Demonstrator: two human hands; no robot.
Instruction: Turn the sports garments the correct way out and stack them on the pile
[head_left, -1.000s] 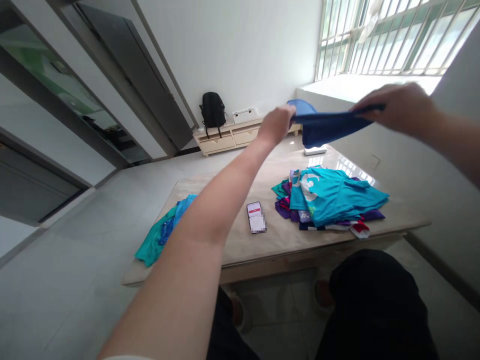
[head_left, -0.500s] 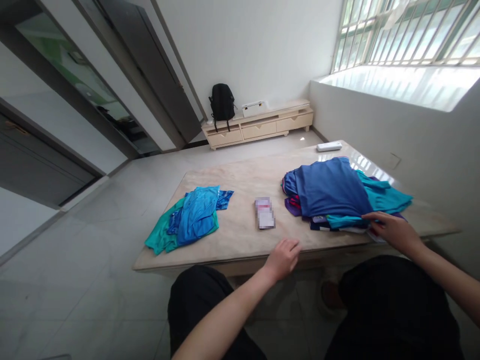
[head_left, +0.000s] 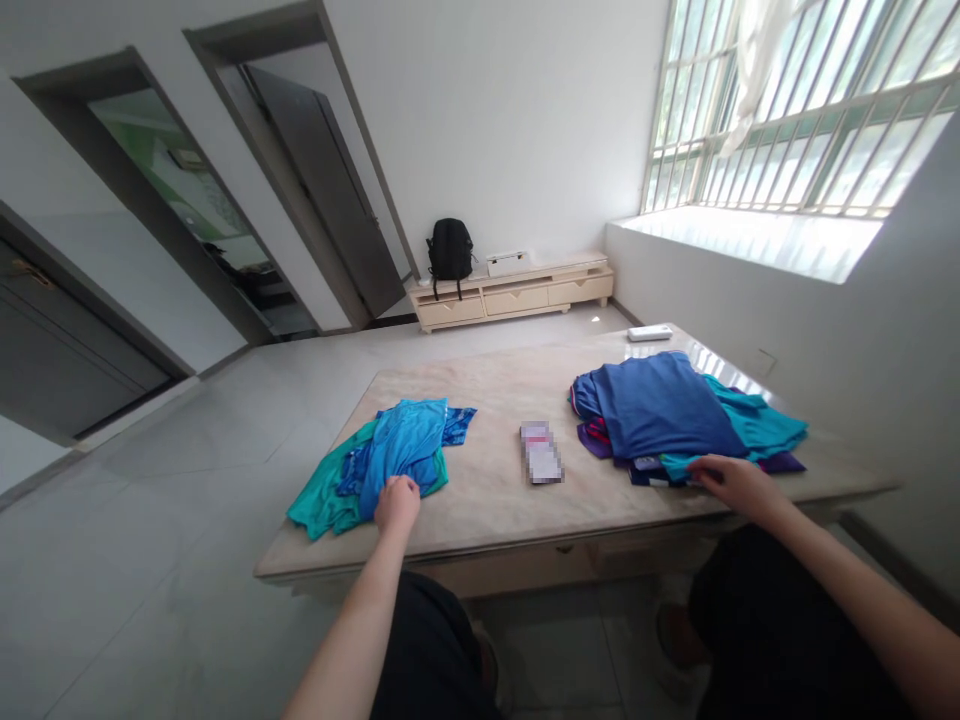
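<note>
My left hand (head_left: pixel 397 502) is at the near edge of a bright blue shirt (head_left: pixel 411 432) in the left clothes pile, its fingers curled and closed at the cloth; the fingertips are partly hidden. Under that shirt lie a green garment (head_left: pixel 322 505) and a patterned blue one (head_left: pixel 459 425). At the right pile, my right hand (head_left: pixel 731 483) pinches the near edge of a turquoise garment (head_left: pixel 675 464). A large dark blue garment (head_left: pixel 667 405) covers most of this pile, and another turquoise garment (head_left: pixel 765 425) sticks out on its right.
Between the piles, a pixelated flat object (head_left: pixel 541 455) lies on the marble-look table (head_left: pixel 487 510). A white oblong object (head_left: pixel 649 333) rests at the far right corner. Behind stands a low cabinet (head_left: pixel 517 305) with a black backpack (head_left: pixel 451 250) and a white case (head_left: pixel 508 263).
My left hand has moved left from the table's front edge to the left clothes pile. My right hand stays at the right pile's near edge. The view has tilted up slightly.
</note>
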